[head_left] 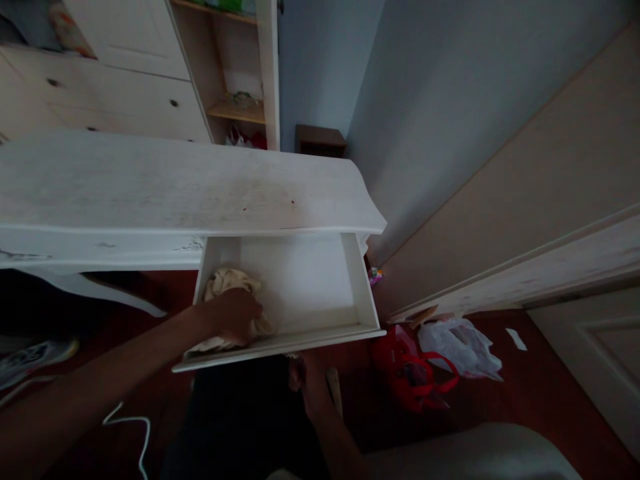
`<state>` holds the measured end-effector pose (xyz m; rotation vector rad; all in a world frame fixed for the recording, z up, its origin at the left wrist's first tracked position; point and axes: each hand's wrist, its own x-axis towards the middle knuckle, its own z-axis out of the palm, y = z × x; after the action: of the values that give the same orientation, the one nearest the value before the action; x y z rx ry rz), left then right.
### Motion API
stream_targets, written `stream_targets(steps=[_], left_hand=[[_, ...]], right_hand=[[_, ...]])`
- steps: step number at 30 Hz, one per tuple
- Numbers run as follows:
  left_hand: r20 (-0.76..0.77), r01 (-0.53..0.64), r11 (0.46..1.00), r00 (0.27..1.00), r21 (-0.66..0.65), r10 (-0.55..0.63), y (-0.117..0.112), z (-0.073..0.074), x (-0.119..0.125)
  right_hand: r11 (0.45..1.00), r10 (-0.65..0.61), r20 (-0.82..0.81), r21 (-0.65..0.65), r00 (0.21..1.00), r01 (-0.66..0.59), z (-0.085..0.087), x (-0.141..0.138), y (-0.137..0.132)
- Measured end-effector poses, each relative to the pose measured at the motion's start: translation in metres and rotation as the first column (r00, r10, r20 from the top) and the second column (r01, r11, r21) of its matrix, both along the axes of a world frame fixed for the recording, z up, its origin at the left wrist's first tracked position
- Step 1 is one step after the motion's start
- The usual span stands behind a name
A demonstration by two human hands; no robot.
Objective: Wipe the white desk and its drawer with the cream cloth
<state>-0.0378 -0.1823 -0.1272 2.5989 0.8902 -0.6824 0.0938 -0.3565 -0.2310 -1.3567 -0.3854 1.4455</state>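
A white drawer [320,280] is pulled out of a white table [190,193]. My left hand [237,317] reaches inside, its fingers closed on a crumpled beige cloth [227,281] that lies against the drawer's left end. Part of the cloth is hidden under the hand. Below the middle of the drawer front, my right hand [307,380] has its fingers curled at a small pale knob [294,355], mostly covered by the fingers and the front edge.
A red bag [400,373] and a white plastic bag [463,347] lie on the dark red floor at the right, near the wall. A white cable [145,427] and a shoe [37,360] are at the lower left. An open cabinet [235,60] stands behind the table.
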Motion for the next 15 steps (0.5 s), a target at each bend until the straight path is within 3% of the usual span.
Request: stream_targets(steps=[2,6,9,15], left_hand=[[-0.024,0.052,0.997,0.998,0.064,-0.051,0.004,0.002,-0.001],[0.136,0.037,0.973,0.988,0.226,-0.069,0.018,-0.001,-0.01],[0.2,0.02,0.919,0.974,0.395,-0.107,0.025,-0.002,-0.022],[0.232,-0.128,0.792,0.973,0.597,-0.017,0.013,0.004,-0.035]], right_hand=[[1.0,0.009,0.006,-0.021,1.0,-0.009,-0.001,0.001,0.0],[1.0,-0.007,0.005,-0.028,1.0,0.007,0.001,0.001,-0.002],[0.999,0.003,0.053,-0.036,0.999,-0.001,0.007,0.002,-0.004],[0.995,0.065,0.118,-0.088,0.991,-0.055,0.007,0.004,-0.009]])
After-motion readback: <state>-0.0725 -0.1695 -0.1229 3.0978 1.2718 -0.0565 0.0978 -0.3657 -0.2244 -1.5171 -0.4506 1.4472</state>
